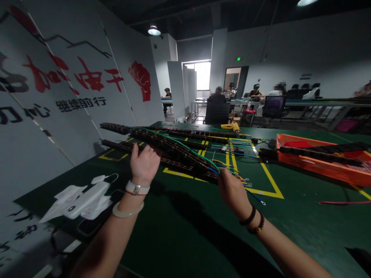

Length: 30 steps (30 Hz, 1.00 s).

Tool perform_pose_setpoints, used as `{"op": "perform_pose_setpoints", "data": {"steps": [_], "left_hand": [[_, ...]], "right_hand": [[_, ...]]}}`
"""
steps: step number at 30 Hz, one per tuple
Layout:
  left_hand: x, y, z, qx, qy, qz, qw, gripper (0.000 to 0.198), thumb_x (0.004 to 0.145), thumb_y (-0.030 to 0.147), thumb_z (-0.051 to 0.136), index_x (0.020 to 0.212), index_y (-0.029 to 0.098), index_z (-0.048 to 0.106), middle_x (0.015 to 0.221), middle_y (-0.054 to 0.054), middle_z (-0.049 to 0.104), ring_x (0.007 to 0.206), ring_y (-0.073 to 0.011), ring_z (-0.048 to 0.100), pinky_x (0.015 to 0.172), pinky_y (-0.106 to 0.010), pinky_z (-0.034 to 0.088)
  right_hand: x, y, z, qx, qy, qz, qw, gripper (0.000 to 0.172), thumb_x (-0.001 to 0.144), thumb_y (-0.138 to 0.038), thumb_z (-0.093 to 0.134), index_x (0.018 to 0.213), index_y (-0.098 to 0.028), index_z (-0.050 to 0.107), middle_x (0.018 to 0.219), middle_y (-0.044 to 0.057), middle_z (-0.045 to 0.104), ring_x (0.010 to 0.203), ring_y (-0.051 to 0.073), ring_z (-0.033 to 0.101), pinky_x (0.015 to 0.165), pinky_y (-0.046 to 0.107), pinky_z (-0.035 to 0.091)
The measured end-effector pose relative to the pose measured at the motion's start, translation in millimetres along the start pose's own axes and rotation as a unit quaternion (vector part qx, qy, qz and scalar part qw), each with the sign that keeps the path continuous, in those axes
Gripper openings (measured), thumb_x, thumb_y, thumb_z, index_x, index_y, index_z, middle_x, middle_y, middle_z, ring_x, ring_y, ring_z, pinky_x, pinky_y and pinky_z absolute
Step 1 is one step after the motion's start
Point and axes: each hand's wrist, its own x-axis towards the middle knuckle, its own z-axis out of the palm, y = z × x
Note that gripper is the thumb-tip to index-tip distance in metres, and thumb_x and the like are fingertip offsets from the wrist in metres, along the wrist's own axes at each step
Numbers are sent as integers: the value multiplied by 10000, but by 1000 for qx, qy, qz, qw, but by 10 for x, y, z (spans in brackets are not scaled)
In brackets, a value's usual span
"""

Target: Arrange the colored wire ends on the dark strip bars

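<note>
A long black cable-carrier chain (174, 148) with coloured wires running through it is lifted over the green table (185, 231). My left hand (144, 162) grips it from below near its middle, fingers curled round it. My right hand (232, 191) is closed on its near end, where a bundle of green, blue and yellow wires (237, 175) with ring terminals sticks out. More black chains (199, 135) lie flat on the table behind, inside yellow tape outlines (269, 179).
An orange tray (321, 160) holding more black chain stands at right. White face masks (84, 199) lie at the near left. A yellow tool (232, 126) and a loose red wire (344, 202) rest on the table. A white printed wall (58, 96) runs along the left. Several people sit at far tables (249, 101).
</note>
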Motion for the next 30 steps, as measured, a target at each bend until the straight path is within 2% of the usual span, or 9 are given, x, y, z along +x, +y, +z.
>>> {"op": "perform_pose_setpoints", "data": {"steps": [7, 10, 13, 16, 18, 21, 23, 26, 30], "left_hand": [[-267, -71, -453, -13, 69, -49, 996, 465, 885, 491, 381, 1055, 119, 601, 1070, -113, 653, 1087, -197, 572, 965, -329, 452], [-368, -153, -638, -44, 105, -87, 990, 431, 891, 456, 390, 1070, 119, 588, 1077, -124, 647, 1067, -207, 590, 944, -349, 469], [-423, -222, -787, -48, 110, -101, 988, 463, 892, 461, 383, 1169, 124, 538, 1160, -141, 617, 1100, -221, 578, 954, -370, 462], [-531, -252, -888, 10, 138, -191, 972, 538, 894, 411, 408, 1349, 127, 366, 1280, -167, 544, 1156, -234, 550, 975, -379, 440], [-699, -256, -904, 74, 170, -302, 935, 655, 885, 346, 449, 1428, 95, 183, 1328, -220, 488, 1169, -252, 544, 982, -390, 425], [-1078, -261, -793, 128, 102, -467, 869, 756, 877, 347, 463, 1440, 53, 52, 1331, -272, 469, 1130, -293, 572, 994, -430, 397], [-1325, -291, -618, 159, 6, -536, 829, 682, 888, 396, 423, 1435, 103, 140, 1292, -234, 530, 1061, -290, 616, 985, -453, 391], [-1549, -430, -275, 203, -156, -579, 774, 511, 897, 425, 386, 1298, 112, 436, 1221, -203, 598, 1028, -283, 631, 966, -455, 397], [-1591, -815, 62, 261, -260, -587, 721, 411, 869, 438, 451, 1132, 147, 576, 1177, -183, 631, 1041, -281, 623, 954, -456, 400]], "right_hand": [[-178, -1, 228, 29, -23, -12, 999, 258, 978, -312, 273, 1041, -171, 479, 811, 86, 625, 667, 184, 605, 601, 278, 464], [-260, -4, 250, 26, -34, -20, 999, 229, 976, -286, 289, 1019, -174, 483, 830, 83, 630, 698, 182, 614, 603, 273, 462], [-335, 30, 211, 34, -64, -29, 997, 200, 973, -258, 300, 1002, -182, 482, 863, 76, 635, 711, 175, 616, 606, 267, 461], [-375, 133, 127, 23, -83, -15, 996, 181, 968, -242, 321, 1010, -184, 488, 893, 75, 639, 731, 176, 618, 620, 271, 461], [-397, 242, 70, -11, -112, -13, 994, 163, 954, -219, 361, 1014, -182, 508, 901, 78, 643, 752, 186, 620, 637, 281, 459], [-472, 423, 49, -43, -197, -18, 979, 131, 922, -187, 443, 999, -185, 549, 886, 69, 651, 747, 186, 619, 646, 278, 451], [-551, 527, 94, -42, -254, -25, 966, 101, 896, -190, 509, 969, -186, 579, 871, 60, 654, 754, 182, 616, 663, 275, 447], [-664, 654, 200, -37, -296, -41, 954, 109, 843, -239, 609, 936, -182, 617, 850, 57, 650, 796, 199, 600, 733, 311, 440], [-745, 861, 244, 59, -283, -15, 957, 323, 826, -431, 615, 1044, -193, 631, 974, 79, 624, 874, 201, 571, 785, 328, 440]]}}
